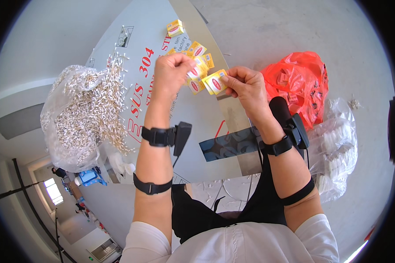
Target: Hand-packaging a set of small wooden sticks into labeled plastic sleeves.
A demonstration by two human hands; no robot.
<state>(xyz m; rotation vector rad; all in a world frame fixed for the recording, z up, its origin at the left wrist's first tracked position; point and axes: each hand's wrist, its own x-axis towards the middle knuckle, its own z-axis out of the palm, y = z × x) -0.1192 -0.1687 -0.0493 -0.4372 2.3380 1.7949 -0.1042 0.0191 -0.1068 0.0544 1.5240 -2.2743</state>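
Note:
My right hand (pixel 249 90) pinches a few small flat yellow-and-white cards (pixel 216 82), each with a red oval, between thumb and fingers. To their left, my left hand (pixel 173 72) is closed in a pinch over the edge of a loose pile of similar yellow cards (pixel 197 49). Whether a card is between its fingertips is hard to make out. Both hands are above the grey table sheet (pixel 175 131), which carries red and black print. Farther off lies a small yellow stack (pixel 175 28).
A clear bag (pixel 70 118) spills a big heap of cotton swabs (pixel 103 103) at the table's left. A red plastic bag (pixel 296 83) and a clear bag of white bundles (pixel 338 144) stand at the right. A dark patterned strip (pixel 228 144) lies near the table's right edge.

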